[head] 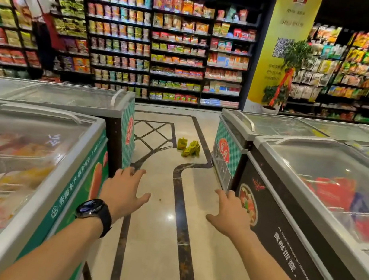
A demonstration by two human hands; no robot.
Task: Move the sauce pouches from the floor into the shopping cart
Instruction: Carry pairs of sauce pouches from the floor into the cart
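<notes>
The sauce pouches [189,148], a small yellow-green cluster, lie on the pale polished floor [153,232] at the far end of the aisle. One stands apart on the left of the heap and the rest lean together. They sit just beside a dark inlaid band that curves across the tiles, nearer the right-hand row of freezers than the left. Both hands are well short of them and touch nothing. The left hand [125,191] reaches forward palm down with its fingers spread and relaxed, holding nothing, and a black watch [93,211] sits on its wrist. The right hand [230,214] is stretched out the same way, fingers splayed and empty, close to the dark front panel of the right chest freezer [285,230]. The left chest freezer [28,162], glass-lidded with a green side, flanks the other arm. Beyond the pouches, shelves [177,48] packed with packets run across the back wall. A yellow pillar [288,23] with a potted plant [283,83] at its foot stands to the right. At far left, a person in a red apron [42,8] reaches up to a shelf.
</notes>
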